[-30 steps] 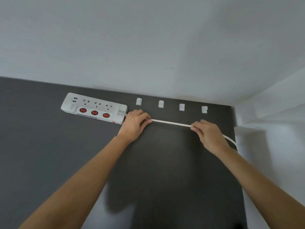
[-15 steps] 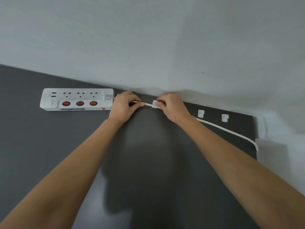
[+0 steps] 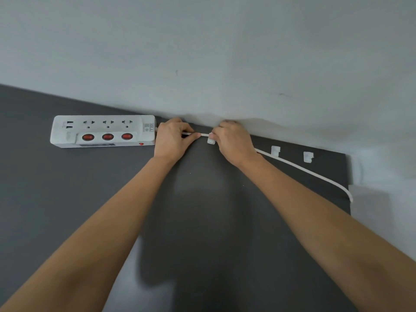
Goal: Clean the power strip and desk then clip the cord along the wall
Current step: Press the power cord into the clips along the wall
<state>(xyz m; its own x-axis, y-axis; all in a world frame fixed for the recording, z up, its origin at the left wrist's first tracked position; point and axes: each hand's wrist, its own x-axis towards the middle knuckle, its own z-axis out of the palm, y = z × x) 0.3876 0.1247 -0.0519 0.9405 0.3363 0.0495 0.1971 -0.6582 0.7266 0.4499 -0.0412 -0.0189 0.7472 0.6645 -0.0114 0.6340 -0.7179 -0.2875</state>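
A white power strip (image 3: 102, 131) with three red switches lies on the dark desk (image 3: 67, 199) by the wall. Its white cord (image 3: 315, 174) runs right along the desk's back and curves down at the right edge. My left hand (image 3: 172, 140) pinches the cord just right of the strip. Close beside it, my right hand (image 3: 233, 140) holds the cord at a small white clip (image 3: 211, 140) stuck to the desk. Two more white clips, one (image 3: 275, 151) and another (image 3: 308, 156), stand further right with no cord in them.
A pale grey wall (image 3: 202, 52) rises directly behind the desk. At the right the desk ends against a white corner surface (image 3: 382, 199).
My right hand slid left along the cord to the clip near my left hand. The view shifted, and the two hands now hold almost still at that clip.
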